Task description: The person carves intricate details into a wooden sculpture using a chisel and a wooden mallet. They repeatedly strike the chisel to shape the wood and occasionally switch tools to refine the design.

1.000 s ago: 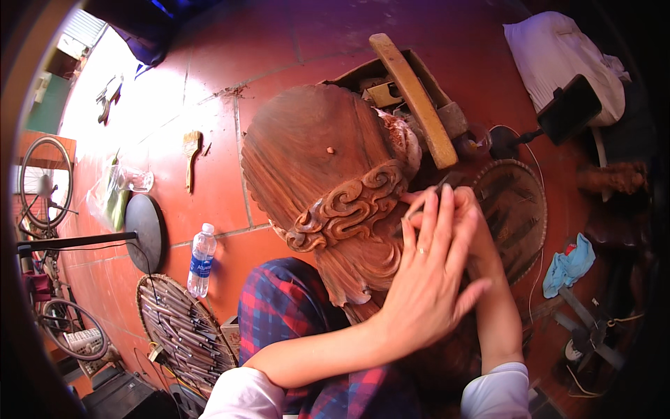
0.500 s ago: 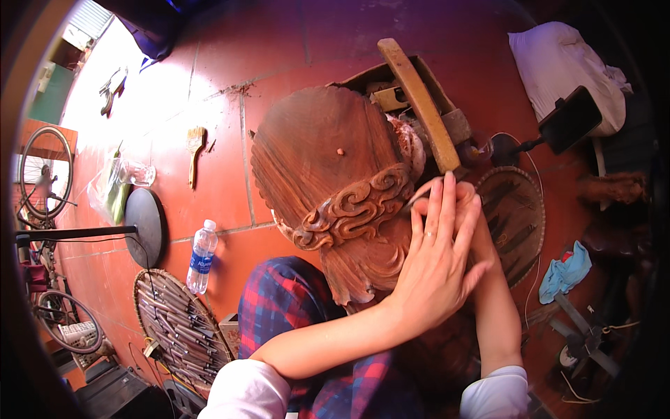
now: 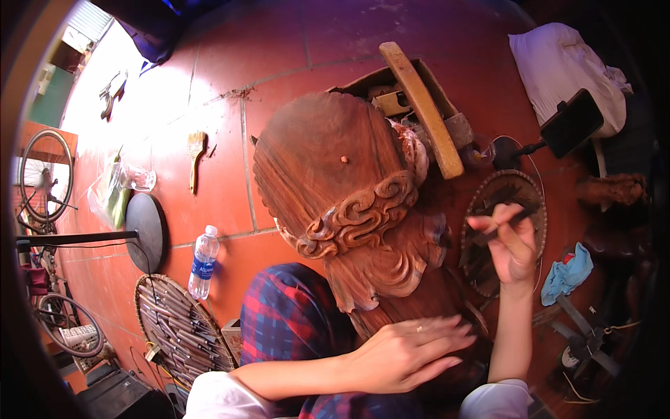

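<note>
In the head view, a big brown wood carving [image 3: 317, 160] lay in the middle, in front of the person. Its top part was round and smooth, with a band of curly shapes across it and wavy folds below. A tiny reddish bit [image 3: 344, 160] sat on the smooth part.

The left hand [image 3: 408, 355] was low down, over the bottom end of the carving. Its fingers were stretched out and a little apart, with a ring on one. I could not tell if it touched the wood.

The right hand [image 3: 511, 234] was up off the carving, to its right. Its fingertips pinched a dark thin stick [image 3: 528, 214], but this was blurry. Behind that hand was a round woven tray [image 3: 513, 173] with dark tools in it.

Past the carving, a yellow wooden bar [image 3: 422, 112] lay across a box [image 3: 436, 89]. A blue cloth [image 3: 567, 274] was on the far right. On the left, a water bottle [image 3: 203, 264] and a flat brush [image 3: 196, 157] were on the red floor [image 3: 279, 63]. Near the bottle, a round basket [image 3: 137, 302] held many brown-handled tools [image 3: 185, 332].
</note>
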A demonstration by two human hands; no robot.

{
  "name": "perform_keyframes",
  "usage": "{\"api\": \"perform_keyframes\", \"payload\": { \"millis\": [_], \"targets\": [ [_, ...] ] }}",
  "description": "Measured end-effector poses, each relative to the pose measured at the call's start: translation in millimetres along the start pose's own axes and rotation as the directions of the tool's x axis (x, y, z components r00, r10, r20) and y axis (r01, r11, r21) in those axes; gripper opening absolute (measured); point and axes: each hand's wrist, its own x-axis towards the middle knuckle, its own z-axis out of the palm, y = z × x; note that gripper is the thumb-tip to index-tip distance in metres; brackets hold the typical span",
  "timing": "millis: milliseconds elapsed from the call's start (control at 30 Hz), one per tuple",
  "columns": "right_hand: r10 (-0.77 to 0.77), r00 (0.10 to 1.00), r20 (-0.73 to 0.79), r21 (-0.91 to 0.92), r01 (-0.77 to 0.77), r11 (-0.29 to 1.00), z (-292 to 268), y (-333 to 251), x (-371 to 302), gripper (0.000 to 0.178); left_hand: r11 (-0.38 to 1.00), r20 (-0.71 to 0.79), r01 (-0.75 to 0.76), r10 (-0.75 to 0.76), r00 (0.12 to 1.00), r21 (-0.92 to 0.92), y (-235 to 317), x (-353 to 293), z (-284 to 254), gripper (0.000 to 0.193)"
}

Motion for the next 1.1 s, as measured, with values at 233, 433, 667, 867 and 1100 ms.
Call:
{"api": "perform_keyframes", "payload": {
  "millis": [233, 433, 667, 867, 1100],
  "targets": [
    [-0.145, 0.837, -0.528, -0.731, -0.360, 0.580, -90.9, -57.6, -129.2, 0.030, 0.699, -0.438, 0.713, -0.658, 0.612, -0.054, 9.3, -95.8, -69.0, 0.035],
    [-0.331, 0.664, -0.671, -0.722, -0.687, 0.086, -223.2, -57.4, -321.4, 0.038, 0.643, -0.477, 0.708, -0.739, 0.476, -0.291, -10.2, -90.8, -62.9, 0.102],
    [-0.154, 0.478, -0.865, -0.446, -0.871, -0.205, -242.0, -23.9, -432.4, 0.047, 0.622, -0.391, 0.569, -0.782, 0.486, -0.538, -21.8, -41.7, -48.8, 0.112],
    [0.006, 0.257, -0.967, -0.255, -0.963, 0.089, -232.0, 17.8, -429.8, 0.044, 0.739, -0.508, 0.505, -0.673, 0.537, -0.446, -35.0, -24.5, -48.9, 0.111],
    [-0.172, 0.301, -0.938, -0.249, -0.930, -0.271, -220.0, 34.0, -417.2, 0.042, 0.698, -0.528, 0.558, -0.710, 0.465, -0.448, -22.5, -18.4, -41.2, 0.108]
  ]
}}
